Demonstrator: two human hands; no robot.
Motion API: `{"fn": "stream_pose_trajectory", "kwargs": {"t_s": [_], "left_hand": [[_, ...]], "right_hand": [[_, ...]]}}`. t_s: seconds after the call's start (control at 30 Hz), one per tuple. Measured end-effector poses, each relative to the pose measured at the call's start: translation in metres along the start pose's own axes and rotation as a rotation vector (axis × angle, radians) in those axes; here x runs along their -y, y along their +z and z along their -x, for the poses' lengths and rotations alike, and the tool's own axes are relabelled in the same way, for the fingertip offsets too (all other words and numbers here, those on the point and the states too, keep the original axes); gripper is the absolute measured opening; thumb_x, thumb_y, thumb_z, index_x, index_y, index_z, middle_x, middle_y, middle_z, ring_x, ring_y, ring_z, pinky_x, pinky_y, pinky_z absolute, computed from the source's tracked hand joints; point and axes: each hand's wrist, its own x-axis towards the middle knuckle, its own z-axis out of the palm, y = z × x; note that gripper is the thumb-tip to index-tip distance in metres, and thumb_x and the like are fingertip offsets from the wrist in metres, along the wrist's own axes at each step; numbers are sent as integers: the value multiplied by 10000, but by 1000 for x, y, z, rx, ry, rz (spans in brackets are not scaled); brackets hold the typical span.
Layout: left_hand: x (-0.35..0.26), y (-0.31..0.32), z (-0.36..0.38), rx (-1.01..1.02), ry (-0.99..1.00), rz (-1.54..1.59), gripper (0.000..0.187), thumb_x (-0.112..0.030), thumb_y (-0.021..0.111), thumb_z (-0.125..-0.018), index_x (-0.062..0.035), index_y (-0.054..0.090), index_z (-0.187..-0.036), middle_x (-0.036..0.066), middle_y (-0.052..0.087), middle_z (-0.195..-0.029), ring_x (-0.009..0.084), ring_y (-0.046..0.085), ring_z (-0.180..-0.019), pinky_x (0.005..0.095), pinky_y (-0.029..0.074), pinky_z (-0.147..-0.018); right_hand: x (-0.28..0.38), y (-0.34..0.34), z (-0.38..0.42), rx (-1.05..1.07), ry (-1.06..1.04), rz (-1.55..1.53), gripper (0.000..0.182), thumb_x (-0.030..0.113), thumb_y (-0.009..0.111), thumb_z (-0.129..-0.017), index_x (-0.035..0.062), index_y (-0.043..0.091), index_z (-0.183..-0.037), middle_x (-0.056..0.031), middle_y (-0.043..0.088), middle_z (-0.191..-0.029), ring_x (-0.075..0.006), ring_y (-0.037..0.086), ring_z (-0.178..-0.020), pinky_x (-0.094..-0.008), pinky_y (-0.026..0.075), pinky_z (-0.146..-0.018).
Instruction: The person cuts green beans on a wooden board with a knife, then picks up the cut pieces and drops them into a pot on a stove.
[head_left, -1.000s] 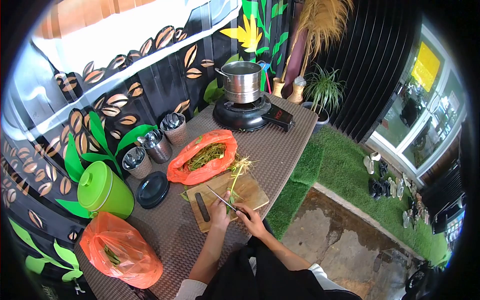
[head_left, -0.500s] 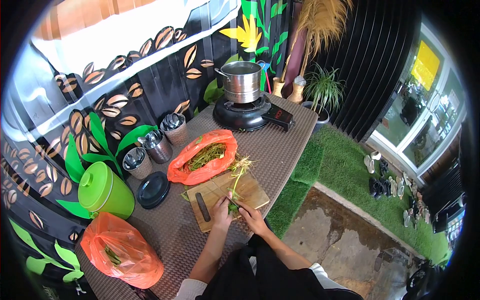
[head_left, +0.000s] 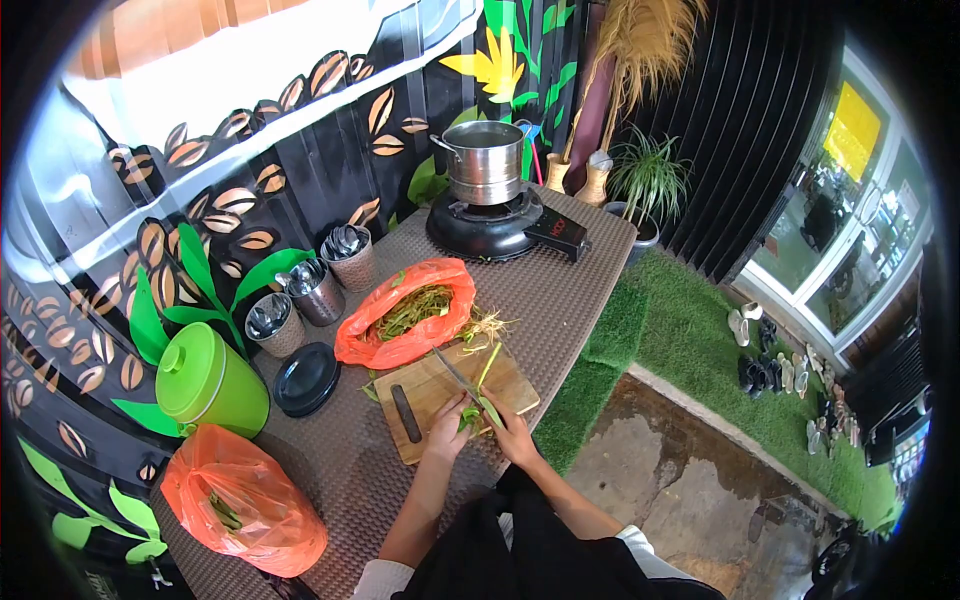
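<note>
Over the wooden cutting board [head_left: 440,385], my left hand [head_left: 446,428] is closed round a small bunch of green leaves [head_left: 468,416]. Close beside it, my right hand [head_left: 512,434] grips a knife [head_left: 459,374] by its light green handle, the blade slanting up and left across the board. A pale green stem [head_left: 489,366] extends from near the knife toward the board's far edge. Stringy pale roots [head_left: 487,326] lie just beyond that edge. An orange plastic bag [head_left: 353,345], rolled open and filled with green stalks [head_left: 415,312], stands behind the board.
At the back of the brown textured table [head_left: 400,520] a metal pot [head_left: 485,165] sits on a black portable stove [head_left: 480,235]. Cutlery cups [head_left: 318,298], dark plates [head_left: 306,380], a green lidded bucket [head_left: 213,385] and a second orange bag [head_left: 245,510] line the left side.
The knife blade, hidden before, now points away across the board. My hands have moved slightly apart, and the stem has separated from the leaves in my left hand.
</note>
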Motion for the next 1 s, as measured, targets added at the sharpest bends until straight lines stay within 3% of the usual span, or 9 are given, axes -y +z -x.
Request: {"fn": "stream_pose_trajectory", "kwargs": {"t_s": [0.07,0.23,0.33,0.43,0.5,0.73,0.8,1.0], "left_hand": [[2,1,-1,113,0,7,314,-137,566,-937,-33,529,-1231,21,606,-1065,122,563,-896,271,456,-788],[-2,0,0,134,-86,-32,309,-157,575,-935,-50,539,-1222,-10,596,-1018,102,550,-889,275,452,-773],[-4,2,2,127,-113,-41,280,-177,579,-935,-69,554,-1191,-17,594,-989,97,552,-862,261,456,-746],[1,-3,-2,149,-114,-24,255,-197,584,-931,-88,567,-1161,-21,593,-976,94,552,-841,246,451,-726],[0,-2,0,190,-98,-3,247,-205,586,-930,-96,570,-1151,-25,592,-972,92,551,-838,244,445,-723],[5,-6,-4,219,-79,-15,239,-193,582,-928,-95,578,-1146,-30,599,-976,91,552,-858,247,444,-736],[6,-7,-5,205,-54,-25,252,-192,580,-928,-91,576,-1159,-27,603,-987,96,555,-864,252,446,-741],[3,-7,-4,180,-76,-26,304,-164,556,-939,-94,553,-1234,-16,609,-1040,106,558,-886,269,441,-766]], "right_hand": [[3,-3,-1,-8,10,34,409,194,507,-958,82,477,-1351,-178,553,-1292,-258,518,-1222,-338,390,-1001],[5,-8,-6,-6,66,117,403,195,525,-948,79,494,-1333,-180,574,-1253,-303,552,-1171,-353,409,-981],[3,-5,-7,-64,-61,159,399,201,538,-939,74,507,-1316,-185,595,-1202,-328,580,-1113,-364,429,-955],[5,-4,-9,-96,-140,237,394,210,540,-929,137,515,-1316,-183,600,-1195,-371,585,-1072,-406,467,-901],[3,-2,-9,-76,-103,172,363,168,549,-930,59,531,-1276,-185,601,-1179,-339,589,-1084,-377,444,-929],[-12,2,-10,-95,-134,105,361,166,552,-932,42,532,-1270,-165,590,-1213,-280,562,-1130,-341,407,-967],[-20,4,-10,-49,35,19,363,182,544,-942,41,530,-1277,-151,585,-1229,-246,536,-1165,-322,384,-989],[-18,10,-12,-3,169,-25,399,223,506,-968,35,491,-1319,-117,548,-1294,-194,486,-1213,-296,356,-1019]]}}
